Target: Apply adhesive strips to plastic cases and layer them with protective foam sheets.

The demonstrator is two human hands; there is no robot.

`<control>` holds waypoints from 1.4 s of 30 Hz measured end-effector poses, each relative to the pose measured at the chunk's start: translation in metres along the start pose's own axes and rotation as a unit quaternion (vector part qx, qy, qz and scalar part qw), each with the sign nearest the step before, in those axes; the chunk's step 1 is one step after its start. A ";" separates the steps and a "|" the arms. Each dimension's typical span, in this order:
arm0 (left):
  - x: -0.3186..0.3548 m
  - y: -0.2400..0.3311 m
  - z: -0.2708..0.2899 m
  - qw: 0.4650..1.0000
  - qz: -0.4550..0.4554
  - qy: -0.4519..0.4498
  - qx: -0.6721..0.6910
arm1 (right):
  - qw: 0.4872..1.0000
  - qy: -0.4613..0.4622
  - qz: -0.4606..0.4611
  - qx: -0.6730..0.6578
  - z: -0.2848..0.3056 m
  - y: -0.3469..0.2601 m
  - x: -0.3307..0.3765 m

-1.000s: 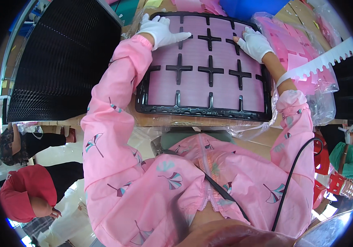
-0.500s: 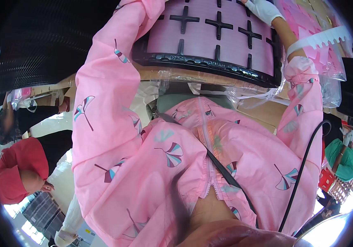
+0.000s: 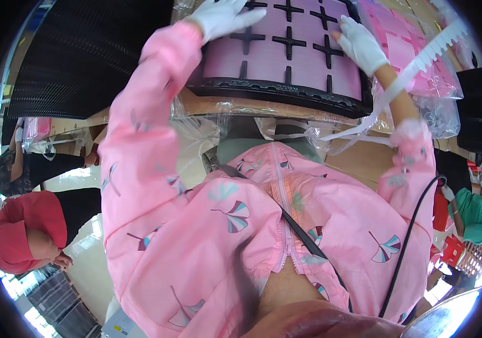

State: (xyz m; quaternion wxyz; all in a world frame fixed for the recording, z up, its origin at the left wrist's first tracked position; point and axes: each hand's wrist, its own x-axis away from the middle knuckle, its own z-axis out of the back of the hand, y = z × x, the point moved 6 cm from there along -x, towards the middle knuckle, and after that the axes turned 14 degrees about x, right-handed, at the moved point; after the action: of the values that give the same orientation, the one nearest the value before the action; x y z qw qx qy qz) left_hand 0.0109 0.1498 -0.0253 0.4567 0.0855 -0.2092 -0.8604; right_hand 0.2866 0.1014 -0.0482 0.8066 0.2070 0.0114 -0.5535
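A black plastic tray [image 3: 280, 90] with raised plus-shaped ribs lies on cardboard at the top of the view. Between its ribs shows a pink sheet [image 3: 272, 56]. My left hand [image 3: 224, 18], in a white glove, is over the tray's left part, fingers spread and slightly blurred, holding nothing I can see. By the tray's right rim is my right hand [image 3: 363, 46], also gloved in white, with bare fingertips. Its fingers reach out over the tray and stay apart, with nothing in them; whether they touch the tray I cannot tell.
To the left stands a large black ribbed surface [image 3: 92, 56]. Pink sheets in clear plastic [image 3: 407, 62] lie at the right. A white toothed strip [image 3: 415, 70] runs across near my right forearm. A person in red [image 3: 30, 228] is at the left; another in green [image 3: 475, 214], right.
My left hand has come into view over the tray from beyond the upper edge. The right hand has moved nearer. The tray appears shifted slightly left and up in the picture.
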 end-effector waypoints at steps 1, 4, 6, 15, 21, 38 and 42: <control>0.020 0.005 -0.008 0.993 -0.098 0.028 -0.055 | 0.999 -0.032 -0.012 0.029 0.019 -0.015 0.022; 0.076 0.027 -0.029 0.982 -0.156 0.046 -0.099 | 0.997 0.031 0.063 -0.029 0.051 -0.045 0.092; 0.104 0.028 -0.045 0.985 -0.128 -0.007 -0.113 | 0.994 -0.032 0.104 -0.027 0.055 -0.061 0.110; 0.125 0.037 -0.042 0.987 -0.089 -0.038 -0.128 | 0.987 -0.068 0.134 -0.051 0.066 -0.064 0.116; 0.129 0.037 -0.032 0.978 -0.084 -0.089 -0.171 | 0.982 -0.047 0.166 -0.082 0.058 -0.051 0.126; 0.109 0.042 -0.028 0.975 -0.125 -0.081 -0.164 | 0.982 0.024 0.176 -0.066 0.057 -0.053 0.098; 0.123 0.028 -0.029 0.976 -0.099 -0.107 -0.160 | 0.975 -0.043 0.202 -0.081 0.066 -0.049 0.109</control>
State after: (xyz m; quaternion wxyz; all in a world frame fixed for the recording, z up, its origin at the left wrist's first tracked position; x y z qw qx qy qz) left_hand -0.0283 0.0266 -0.0334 0.3519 -0.0612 -0.1068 -0.9279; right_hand 0.2706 -0.0333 -0.0307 0.9155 0.1149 -0.0208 -0.3850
